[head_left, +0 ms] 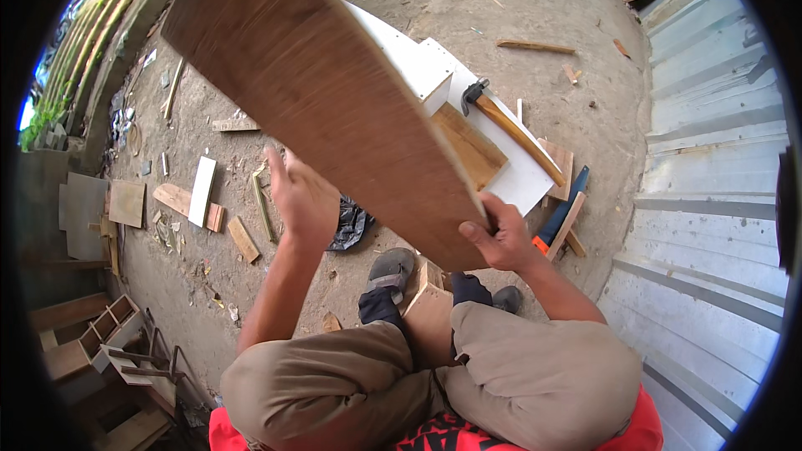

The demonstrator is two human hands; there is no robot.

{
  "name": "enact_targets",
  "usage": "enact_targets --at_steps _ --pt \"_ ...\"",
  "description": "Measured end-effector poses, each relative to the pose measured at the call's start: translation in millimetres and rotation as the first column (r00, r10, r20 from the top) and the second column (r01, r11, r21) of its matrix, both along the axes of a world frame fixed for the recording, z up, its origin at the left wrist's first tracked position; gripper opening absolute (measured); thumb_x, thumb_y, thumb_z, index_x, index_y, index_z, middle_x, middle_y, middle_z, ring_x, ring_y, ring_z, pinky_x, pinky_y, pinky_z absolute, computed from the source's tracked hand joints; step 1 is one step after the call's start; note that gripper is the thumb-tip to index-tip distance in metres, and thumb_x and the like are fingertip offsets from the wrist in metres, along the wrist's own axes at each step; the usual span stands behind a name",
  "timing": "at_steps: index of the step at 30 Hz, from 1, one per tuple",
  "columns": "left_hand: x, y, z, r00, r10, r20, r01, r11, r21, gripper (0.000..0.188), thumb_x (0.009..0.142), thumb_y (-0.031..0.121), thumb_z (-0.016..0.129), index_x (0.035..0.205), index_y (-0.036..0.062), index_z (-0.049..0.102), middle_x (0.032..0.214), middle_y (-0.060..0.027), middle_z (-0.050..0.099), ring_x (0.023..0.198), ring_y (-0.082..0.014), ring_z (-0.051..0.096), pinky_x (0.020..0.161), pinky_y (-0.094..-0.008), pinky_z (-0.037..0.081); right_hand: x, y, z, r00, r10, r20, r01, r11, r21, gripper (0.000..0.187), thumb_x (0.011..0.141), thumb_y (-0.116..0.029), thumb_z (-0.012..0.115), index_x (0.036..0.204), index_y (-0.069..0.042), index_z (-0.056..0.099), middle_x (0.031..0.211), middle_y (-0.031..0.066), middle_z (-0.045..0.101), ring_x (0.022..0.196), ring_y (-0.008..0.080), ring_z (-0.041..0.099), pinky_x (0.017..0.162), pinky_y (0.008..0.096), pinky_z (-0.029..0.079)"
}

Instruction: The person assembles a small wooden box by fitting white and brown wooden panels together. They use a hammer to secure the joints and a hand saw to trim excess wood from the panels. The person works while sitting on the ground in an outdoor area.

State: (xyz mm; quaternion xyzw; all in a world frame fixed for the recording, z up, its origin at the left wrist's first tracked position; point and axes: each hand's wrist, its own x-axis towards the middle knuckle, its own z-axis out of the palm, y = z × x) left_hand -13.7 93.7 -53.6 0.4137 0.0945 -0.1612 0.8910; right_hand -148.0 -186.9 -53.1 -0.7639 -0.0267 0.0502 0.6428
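A long brown wooden board (pixel 322 108) slants up and away to the left in front of me, its far end blurred. My right hand (pixel 504 238) grips its near right edge, thumb on the face and fingers behind. Beside its left edge is my left hand (pixel 302 192), fingers stretched and apart; part of it is hidden by the board, and any touch is unclear. Beyond the board lies a white panel (pixel 528 179). A claw hammer (pixel 514 135) with a wooden handle and a short wood block (pixel 470 146) rest on it.
To the right, a blue-bladed handsaw (pixel 565 210) lies among wood pieces. Several offcuts, a white strip (pixel 201 192) and a black plastic bag (pixel 352 224) are on the ground. A corrugated metal wall (pixel 710 192) bounds the right. Wooden frames (pixel 117 330) stand at lower left.
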Motion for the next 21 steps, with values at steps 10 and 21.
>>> enact_targets --at_steps 10,21 --pt "90.7 -60.7 19.2 0.978 -0.194 -0.078 0.209 0.891 0.403 0.063 0.080 0.010 0.056 0.132 -0.0171 0.031 0.120 -0.0234 0.047 0.117 -0.0379 0.052 0.105 -0.0625 0.042 -28.0 -76.0 16.5 0.895 -0.406 0.183 0.432 0.892 -0.132 0.037 0.100 -0.022 0.061 0.123 0.007 0.054 0.108 0.0100 0.064 0.098 0.0130 0.057 0.087 0.0269 0.045" --pt "-30.9 146.6 -69.2 0.920 0.327 -0.216 -0.167 0.826 0.539 0.044 0.097 0.025 0.062 0.127 -0.0057 0.052 0.119 -0.0176 0.065 0.102 -0.0302 0.068 0.089 -0.0455 0.056 -55.4 -61.8 8.9 0.956 -0.293 -0.009 0.273 0.900 -0.341 0.037 0.097 -0.024 0.063 0.119 0.006 0.059 0.091 0.0187 0.071 0.078 0.0179 0.065 0.074 0.0319 0.051"
